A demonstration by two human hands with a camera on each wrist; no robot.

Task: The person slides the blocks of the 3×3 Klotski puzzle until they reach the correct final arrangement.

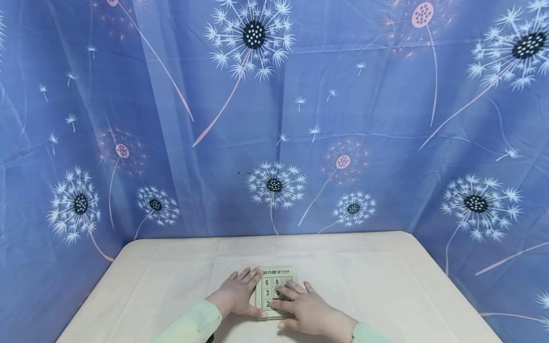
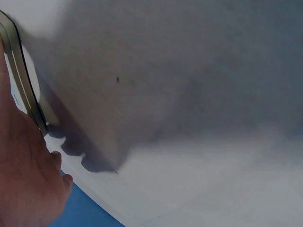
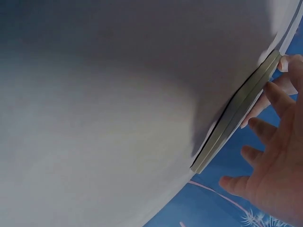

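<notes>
Number puzzle (image 1: 278, 272) sits at bottom centre of the frame, a person's left hand (image 1: 235, 293) straight-fingered against its left edge, right hand (image 1: 310, 310) spread open over its numbered tiles (image 1: 267, 283)

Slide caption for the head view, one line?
Two hands at a number puzzle on a cream table, dandelion-print cloth behind.

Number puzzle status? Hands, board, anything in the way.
Left hand at left edge; right hand over tiles. Number puzzle face up. Right fingers block view of some tiles.
</notes>
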